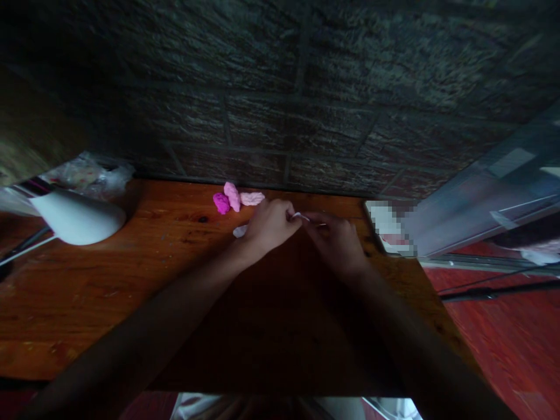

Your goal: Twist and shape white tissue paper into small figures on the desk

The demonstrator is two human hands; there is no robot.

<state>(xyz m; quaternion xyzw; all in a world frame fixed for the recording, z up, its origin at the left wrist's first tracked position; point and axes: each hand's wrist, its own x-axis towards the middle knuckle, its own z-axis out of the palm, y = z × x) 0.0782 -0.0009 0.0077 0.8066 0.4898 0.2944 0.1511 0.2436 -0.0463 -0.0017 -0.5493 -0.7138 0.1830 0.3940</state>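
Above the wooden table, my left hand [272,223] is closed, its fingertips pinching a thin white strip [298,215]. My right hand [336,242] pinches the other end of that strip, just to the right of the left hand. The strip is small, and its material cannot be made out. Behind my left hand lie a magenta lump [221,203], a pink lump [232,196] and a paler pink lump [252,199], close together with uneven surfaces. A small whitish piece [240,231] shows beside my left wrist, partly hidden by it.
The wooden table [87,291] meets a dark stone-patterned wall [262,116]. On the left stand a white, rounded lamp-like object [79,216] and crumpled clear plastic [96,175]. A flat pale object [387,224], partly blurred out, lies near the right edge, beside a glass panel [490,186].
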